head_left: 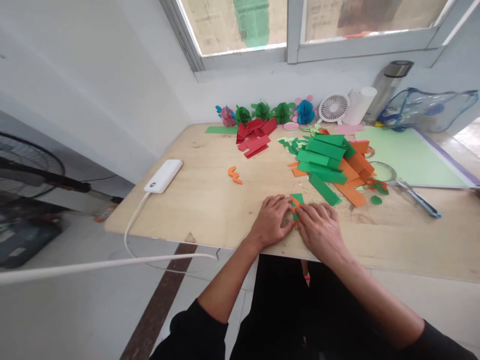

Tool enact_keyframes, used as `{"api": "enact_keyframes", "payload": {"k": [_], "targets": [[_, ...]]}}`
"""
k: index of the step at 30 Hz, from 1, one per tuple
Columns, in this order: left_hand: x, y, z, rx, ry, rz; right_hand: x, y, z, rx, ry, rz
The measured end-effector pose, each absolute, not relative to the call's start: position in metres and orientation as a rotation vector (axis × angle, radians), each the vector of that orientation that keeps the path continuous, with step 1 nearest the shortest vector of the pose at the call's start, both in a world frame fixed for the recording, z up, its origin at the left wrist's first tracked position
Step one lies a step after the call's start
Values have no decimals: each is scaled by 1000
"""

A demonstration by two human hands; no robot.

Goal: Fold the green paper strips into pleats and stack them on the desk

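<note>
Near the front edge of the table, a green paper strip (297, 198) lies with an orange paper piece (294, 202) on it. My left hand (270, 220) is on the left side of these papers, its fingers bent and its fingertips pressed on them. From the right, my right hand (319, 227) rests its fingertips on the same papers. Both hands hide much of the strip. A zigzag orange cutout (235, 175) lies apart, further back to the left.
Behind my hands are stacked green strips (322, 154), orange strips (354, 175) and folded red papers (255, 137). Scissors (418, 196) lie right, a white power bank (163, 176) left. A small fan (333, 108), a bottle (388, 90) and paper figures (261, 111) line the wall.
</note>
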State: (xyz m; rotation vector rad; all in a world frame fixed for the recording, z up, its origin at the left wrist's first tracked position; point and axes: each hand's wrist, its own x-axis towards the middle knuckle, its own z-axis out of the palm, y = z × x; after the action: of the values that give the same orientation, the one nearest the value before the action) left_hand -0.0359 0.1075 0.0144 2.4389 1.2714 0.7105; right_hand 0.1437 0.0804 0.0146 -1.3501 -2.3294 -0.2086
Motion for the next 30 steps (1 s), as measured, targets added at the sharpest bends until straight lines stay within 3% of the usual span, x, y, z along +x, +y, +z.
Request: {"api": "enact_keyframes", "payload": {"k": [16,30], "targets": [[-43,104,14,2419,1293,810,143,79,17,-1372,-2354,-193],[-48,94,14,2759,1271,594,142,80,17,-1367,-2368,-210]]}}
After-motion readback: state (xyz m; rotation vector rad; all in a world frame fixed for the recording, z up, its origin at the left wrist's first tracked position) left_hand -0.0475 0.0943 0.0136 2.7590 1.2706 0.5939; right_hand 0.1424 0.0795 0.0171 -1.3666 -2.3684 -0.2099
